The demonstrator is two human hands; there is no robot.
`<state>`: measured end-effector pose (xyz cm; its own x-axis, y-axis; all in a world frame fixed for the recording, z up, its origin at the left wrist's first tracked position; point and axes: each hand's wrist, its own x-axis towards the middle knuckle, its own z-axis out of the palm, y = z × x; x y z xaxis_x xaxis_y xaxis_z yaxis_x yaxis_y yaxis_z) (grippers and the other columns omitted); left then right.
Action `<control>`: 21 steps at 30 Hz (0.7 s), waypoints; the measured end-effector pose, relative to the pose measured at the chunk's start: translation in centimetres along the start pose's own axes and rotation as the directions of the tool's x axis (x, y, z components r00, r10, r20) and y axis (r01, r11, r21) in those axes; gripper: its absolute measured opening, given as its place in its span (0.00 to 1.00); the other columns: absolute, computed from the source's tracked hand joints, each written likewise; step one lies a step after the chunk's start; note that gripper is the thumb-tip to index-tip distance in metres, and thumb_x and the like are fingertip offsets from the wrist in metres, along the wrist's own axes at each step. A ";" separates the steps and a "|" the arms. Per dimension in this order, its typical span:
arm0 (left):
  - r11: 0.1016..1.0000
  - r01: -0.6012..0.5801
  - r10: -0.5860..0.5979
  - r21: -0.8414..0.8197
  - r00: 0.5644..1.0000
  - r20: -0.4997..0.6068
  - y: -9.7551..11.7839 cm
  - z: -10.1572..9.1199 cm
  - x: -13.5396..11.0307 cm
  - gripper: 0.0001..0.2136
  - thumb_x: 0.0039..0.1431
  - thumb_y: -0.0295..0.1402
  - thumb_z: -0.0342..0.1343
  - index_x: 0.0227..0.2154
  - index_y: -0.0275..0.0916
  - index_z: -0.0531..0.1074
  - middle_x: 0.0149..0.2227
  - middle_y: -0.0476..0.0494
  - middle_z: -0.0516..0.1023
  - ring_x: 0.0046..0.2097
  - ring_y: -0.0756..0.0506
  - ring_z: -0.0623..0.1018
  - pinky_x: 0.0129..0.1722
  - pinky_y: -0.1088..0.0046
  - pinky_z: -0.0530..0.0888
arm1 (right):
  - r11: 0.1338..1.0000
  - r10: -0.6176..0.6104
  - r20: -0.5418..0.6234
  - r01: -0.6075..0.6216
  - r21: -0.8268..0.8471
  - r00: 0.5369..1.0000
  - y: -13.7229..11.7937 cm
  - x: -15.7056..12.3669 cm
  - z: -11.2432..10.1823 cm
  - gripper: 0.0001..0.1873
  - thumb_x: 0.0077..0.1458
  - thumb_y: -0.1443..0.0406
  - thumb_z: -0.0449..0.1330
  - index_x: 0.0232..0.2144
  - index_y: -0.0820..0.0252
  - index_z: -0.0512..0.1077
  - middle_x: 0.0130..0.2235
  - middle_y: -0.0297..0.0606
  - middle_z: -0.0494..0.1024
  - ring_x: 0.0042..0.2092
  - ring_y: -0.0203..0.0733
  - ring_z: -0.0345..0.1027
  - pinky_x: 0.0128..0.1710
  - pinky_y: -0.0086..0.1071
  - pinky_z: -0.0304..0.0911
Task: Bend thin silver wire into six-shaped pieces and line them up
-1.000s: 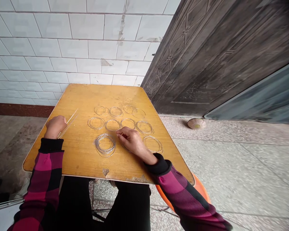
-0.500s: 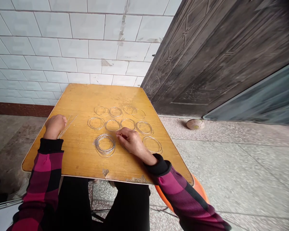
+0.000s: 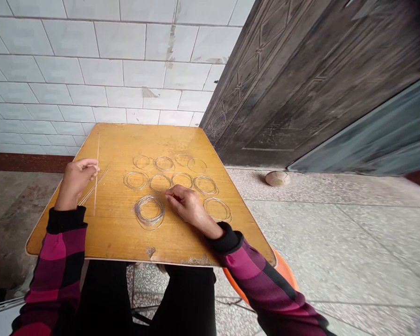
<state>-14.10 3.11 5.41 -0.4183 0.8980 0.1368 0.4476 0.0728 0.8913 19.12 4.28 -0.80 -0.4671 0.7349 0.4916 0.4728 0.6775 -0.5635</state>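
Note:
My left hand [image 3: 80, 177] pinches a thin straight wire [image 3: 95, 196] between thumb and fingers at the left side of the table. Beneath and beside that hand lie several more straight wires [image 3: 93, 189] on the wood. My right hand [image 3: 186, 204] rests closed near the table's middle, thumb against fingertips; what it pinches, if anything, is too small to make out. Just left of it lies a thick coil of wire [image 3: 136, 212]. Thinner wire rings [image 3: 136, 172] are spread in rows beyond, and one more ring [image 3: 227, 205] sits to the right of my right hand, partly covered by it.
The yellow wooden table [image 3: 119, 242] has a chipped front edge and stands against a white tiled wall [image 3: 126, 72]. A dark carved door [image 3: 283, 93] is at the right. An orange stool [image 3: 285, 270] is under the front right corner, and a ball [image 3: 277, 178] lies on the floor.
My left hand has risen slightly from the straight wires, and one wire now stands out in its fingers. My right hand keeps its place by the coil. The view has shifted slightly.

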 end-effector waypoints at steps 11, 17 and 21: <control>0.305 0.636 -0.086 -0.708 0.759 0.645 2.2 10.5 -6.1 0.09 0.56 0.15 0.52 0.26 0.34 0.71 0.28 0.46 0.76 0.27 0.55 0.75 0.26 0.85 0.73 | 0.930 -0.310 -0.040 0.312 0.196 0.950 -1.8 -0.9 -0.3 0.17 0.63 0.67 0.57 0.54 0.52 0.71 0.43 0.40 0.80 0.44 0.40 0.76 0.43 0.35 0.73; 0.309 0.652 -0.040 -0.692 0.736 0.676 1.4 10.9 -6.5 0.07 0.55 0.18 0.57 0.27 0.34 0.71 0.29 0.47 0.77 0.28 0.54 0.76 0.26 0.83 0.74 | 0.894 -0.402 -0.017 0.396 0.209 0.916 -2.1 -1.1 -0.6 0.14 0.61 0.67 0.60 0.49 0.52 0.76 0.46 0.40 0.80 0.46 0.40 0.77 0.46 0.36 0.75; 0.243 0.645 -0.052 -0.725 0.754 0.654 1.5 10.6 -6.1 0.05 0.58 0.23 0.58 0.28 0.36 0.71 0.30 0.48 0.78 0.31 0.51 0.79 0.32 0.77 0.77 | 0.869 -0.428 0.007 0.409 0.278 0.904 -2.6 -0.9 -1.0 0.16 0.58 0.65 0.64 0.50 0.54 0.76 0.48 0.43 0.79 0.49 0.42 0.75 0.49 0.38 0.73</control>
<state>-2.55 2.34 1.34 0.1782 0.9576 -0.2262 -0.7339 0.2825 0.6178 19.10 1.84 0.89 -0.6301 0.3740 0.6805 0.0118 0.8809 -0.4732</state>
